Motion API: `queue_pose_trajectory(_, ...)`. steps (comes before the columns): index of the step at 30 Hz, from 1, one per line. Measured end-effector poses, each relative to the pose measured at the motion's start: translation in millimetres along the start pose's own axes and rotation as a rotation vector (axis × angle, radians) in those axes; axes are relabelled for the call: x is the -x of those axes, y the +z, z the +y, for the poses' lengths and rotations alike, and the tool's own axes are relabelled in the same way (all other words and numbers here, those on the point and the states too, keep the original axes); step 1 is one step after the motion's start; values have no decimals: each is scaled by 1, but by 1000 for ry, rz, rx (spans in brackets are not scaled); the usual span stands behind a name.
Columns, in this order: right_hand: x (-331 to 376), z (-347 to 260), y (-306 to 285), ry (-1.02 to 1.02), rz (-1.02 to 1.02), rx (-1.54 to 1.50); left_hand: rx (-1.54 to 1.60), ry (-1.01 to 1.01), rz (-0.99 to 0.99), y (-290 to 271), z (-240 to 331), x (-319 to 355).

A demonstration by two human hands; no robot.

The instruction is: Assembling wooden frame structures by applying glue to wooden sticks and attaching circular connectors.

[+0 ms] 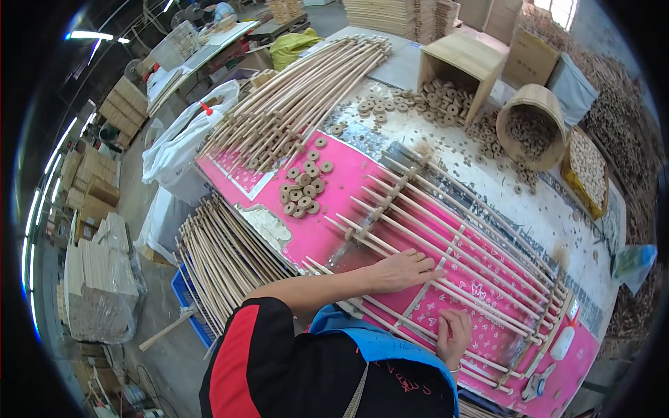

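My left hand (403, 272) reaches across a row of pale wooden rods (481, 265), its fingers curled over one of them. Lower and to the right, my right hand (454, 338) hovers close to the nearer rods with its fingers bent inward; what they hold, if anything, is hidden. The rods lie side by side on a pink patterned table cover (268, 202). Near their left ends a notched wooden crossbar (387, 198) runs across them, and another slotted bar (547, 313) stands at their right ends.
Wooden discs (304, 188) lie left of the rods. A rod bundle (300, 97) is stacked behind. An open wooden box (460, 63) and a tipped round tub (533, 125) spill small parts. A white bottle with a red tip (563, 341) and a metal tool (538, 383) sit at right.
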State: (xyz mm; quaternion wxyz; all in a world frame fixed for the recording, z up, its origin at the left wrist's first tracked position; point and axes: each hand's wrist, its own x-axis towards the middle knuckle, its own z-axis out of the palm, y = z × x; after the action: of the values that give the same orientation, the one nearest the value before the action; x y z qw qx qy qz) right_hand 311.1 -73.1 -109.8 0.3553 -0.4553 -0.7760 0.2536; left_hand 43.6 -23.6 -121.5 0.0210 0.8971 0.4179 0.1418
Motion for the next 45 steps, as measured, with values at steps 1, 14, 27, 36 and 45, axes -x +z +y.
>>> queue_pose_trajectory(1, 1, 1, 0, -9, 0, -5, -11, 29, 16, 2, 0, -1)
queue_pose_trajectory(14, 8, 11, 12, -57, -94, -101, -74, -276, 295, -86, 10, 59)
queue_pose_trajectory(27, -26, -35, 33, -241, -360, -226, -590, -1556, 1017, -122, 98, 389)
queue_pose_trajectory(36, -26, -69, 44, -273, -384, -137, -488, -2359, 894, 3, 113, 559)
queue_pose_trajectory(45, -33, -105, 64, -215, -480, -54, -327, -2527, 843, 66, 78, 628)
